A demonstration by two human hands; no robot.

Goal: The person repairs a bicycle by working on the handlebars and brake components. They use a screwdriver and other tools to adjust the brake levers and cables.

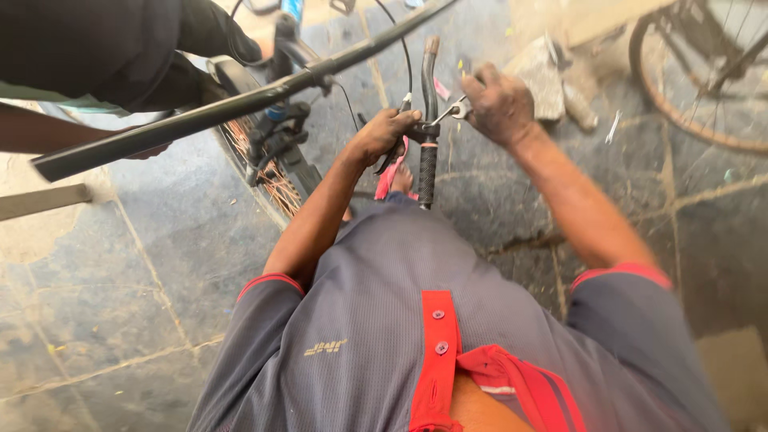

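A: Which step is this?

B: It looks like tightening a fitting on the handlebar (240, 104). The left hand (384, 134) is wrapped around the brake lever clamp (422, 130), just above the black rubber grip (427, 174), steadying it. The right hand (498, 102) is closed around a small metal spanner (452, 110) whose head meets that clamp.

A: What does the next move call for?

B: I'd judge a short, firm turn, with the left hand bracing so the bar stays put. Another person's dark sleeve (120, 48) leans over the front wheel (268, 172).
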